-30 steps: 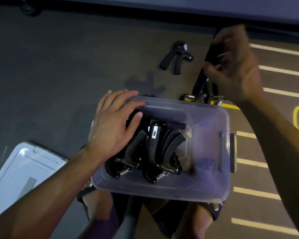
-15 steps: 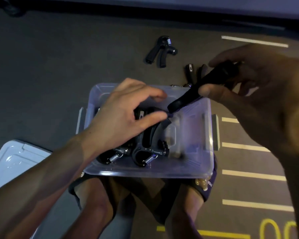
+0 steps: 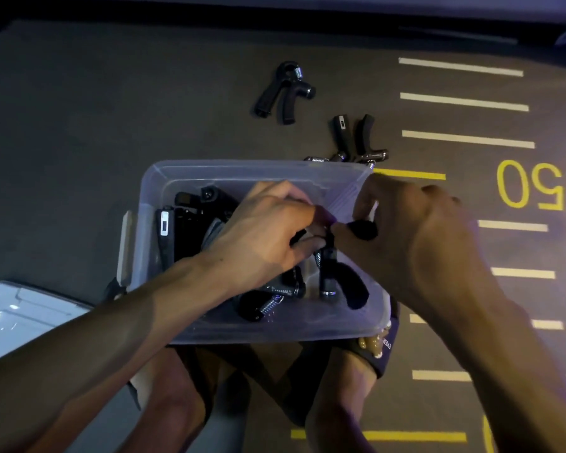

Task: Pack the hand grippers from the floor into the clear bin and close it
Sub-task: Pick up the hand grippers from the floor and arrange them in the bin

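Observation:
The clear bin (image 3: 242,170) stands on the floor in front of my feet with several black hand grippers inside, packed toward its left side (image 3: 183,230). Both hands reach into its right half. My right hand (image 3: 415,243) grips the handle of a black hand gripper (image 3: 337,276), its spring end and knob pointing down into the bin. My left hand (image 3: 265,233) has its fingers curled on the same gripper near the spring. One hand gripper (image 3: 283,93) lies alone on the floor beyond the bin. A second one (image 3: 353,138) lies against the bin's far rim.
The bin's pale lid (image 3: 23,315) lies on the floor at the lower left. White and yellow lines and a yellow "50" (image 3: 530,186) mark the dark floor on the right. My sandalled foot (image 3: 378,348) sits under the bin's near right corner.
My right hand has carried the hand gripper from above the bin's far rim down into its right half. My left hand has shifted right and taken hold of it too.

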### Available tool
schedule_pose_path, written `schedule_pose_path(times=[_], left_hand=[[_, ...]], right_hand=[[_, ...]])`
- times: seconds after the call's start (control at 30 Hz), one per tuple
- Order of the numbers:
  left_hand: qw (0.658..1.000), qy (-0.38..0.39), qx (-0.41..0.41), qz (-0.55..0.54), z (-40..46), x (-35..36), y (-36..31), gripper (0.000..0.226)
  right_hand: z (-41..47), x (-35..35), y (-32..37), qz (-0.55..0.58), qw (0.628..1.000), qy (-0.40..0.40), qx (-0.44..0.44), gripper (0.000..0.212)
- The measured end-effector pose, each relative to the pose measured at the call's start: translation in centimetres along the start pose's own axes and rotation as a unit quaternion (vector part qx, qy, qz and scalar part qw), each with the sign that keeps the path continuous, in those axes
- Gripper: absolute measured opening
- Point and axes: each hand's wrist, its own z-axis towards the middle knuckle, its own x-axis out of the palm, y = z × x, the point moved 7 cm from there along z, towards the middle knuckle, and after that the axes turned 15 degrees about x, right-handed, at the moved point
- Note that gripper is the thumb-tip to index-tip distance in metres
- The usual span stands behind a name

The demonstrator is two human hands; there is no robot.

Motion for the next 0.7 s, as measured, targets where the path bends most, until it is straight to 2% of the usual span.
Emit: schedule_pose_path(times=[0.07,0.17,0.37,0.5,0.7], left_hand=[[1.000,0.014,0.002,0.009,-0.1,0.3,0.3,0.039],[0.999,0.003,0.019,0.032,-0.4,0.6,0.9,0.026],[0.992,-0.026,0.053,0.109,-1.5,1.0,1.6,0.034],[0.990,-0.008,0.040,0.138,-2.1,1.2,2.3,0.037],[0.991,0.004,0.028,0.129,-2.5,1.4,2.9,0.047]], right_hand=[[0.2,1.7,0.3,-0.027,0.999,0.032,0.005,0.047],[0.2,4.1,0.8,-0.020,0.996,0.086,0.013,0.035],[0.4,7.8,1.1,-0.083,0.985,0.154,0.007,0.041],[0.3,9.3,1.1,-0.073,0.979,0.192,-0.015,0.044],[0.9,10.0,0.7,-0.002,0.962,0.272,0.016,0.045]])
